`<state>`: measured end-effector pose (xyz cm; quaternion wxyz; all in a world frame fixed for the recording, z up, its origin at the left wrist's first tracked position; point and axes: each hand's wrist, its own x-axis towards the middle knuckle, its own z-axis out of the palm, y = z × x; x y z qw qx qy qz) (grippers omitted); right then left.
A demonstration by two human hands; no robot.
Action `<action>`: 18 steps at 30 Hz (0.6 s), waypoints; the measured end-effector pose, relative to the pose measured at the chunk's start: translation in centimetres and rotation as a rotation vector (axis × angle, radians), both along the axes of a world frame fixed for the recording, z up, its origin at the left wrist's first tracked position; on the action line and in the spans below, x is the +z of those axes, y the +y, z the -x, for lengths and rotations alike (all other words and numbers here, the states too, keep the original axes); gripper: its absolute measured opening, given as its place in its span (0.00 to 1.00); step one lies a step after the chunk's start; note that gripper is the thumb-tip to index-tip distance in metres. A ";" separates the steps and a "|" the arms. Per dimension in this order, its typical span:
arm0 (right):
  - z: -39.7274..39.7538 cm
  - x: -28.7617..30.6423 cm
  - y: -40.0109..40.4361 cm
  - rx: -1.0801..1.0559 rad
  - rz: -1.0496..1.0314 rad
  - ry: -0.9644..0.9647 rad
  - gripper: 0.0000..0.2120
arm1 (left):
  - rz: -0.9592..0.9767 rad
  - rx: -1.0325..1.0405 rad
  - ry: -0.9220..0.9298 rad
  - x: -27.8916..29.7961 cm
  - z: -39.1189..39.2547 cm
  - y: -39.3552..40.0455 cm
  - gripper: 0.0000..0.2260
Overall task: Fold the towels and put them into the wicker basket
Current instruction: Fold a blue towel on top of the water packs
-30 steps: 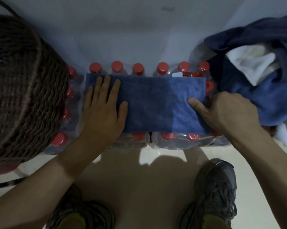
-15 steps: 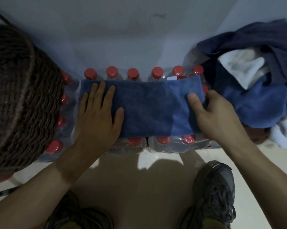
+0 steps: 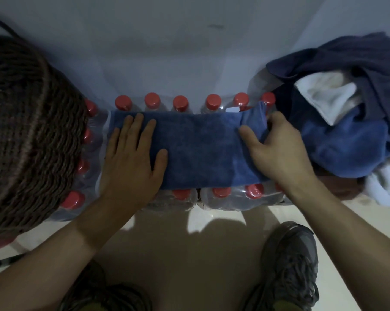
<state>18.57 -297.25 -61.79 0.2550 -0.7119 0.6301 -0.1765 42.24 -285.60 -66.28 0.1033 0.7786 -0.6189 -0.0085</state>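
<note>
On the shrink-wrapped bottle packs (image 3: 223,196) lies the half-folded blue towel (image 3: 200,149). The left hand (image 3: 131,158) presses it flat with straight fingers; the right hand (image 3: 277,149) pinches its lifted right end. The bumpy caps could skew the fold, or the towel may slide. The wicker basket (image 3: 28,131) stands just to the left.
</note>
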 end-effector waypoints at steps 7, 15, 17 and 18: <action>2.3 -1.1 -0.3 -0.045 0.168 0.021 0.11 | -0.027 -0.014 0.016 0.3 0.1 0.1 0.28; 3.7 0.9 -1.5 -0.034 0.130 0.135 0.14 | -0.079 -0.069 -0.006 0.8 1.5 0.9 0.31; 3.6 1.9 -1.5 -0.006 0.128 0.168 0.15 | -0.102 -0.070 -0.021 0.7 2.0 0.8 0.31; 3.4 2.5 -1.4 0.005 0.127 0.162 0.16 | -0.112 -0.072 -0.025 0.6 2.1 0.7 0.31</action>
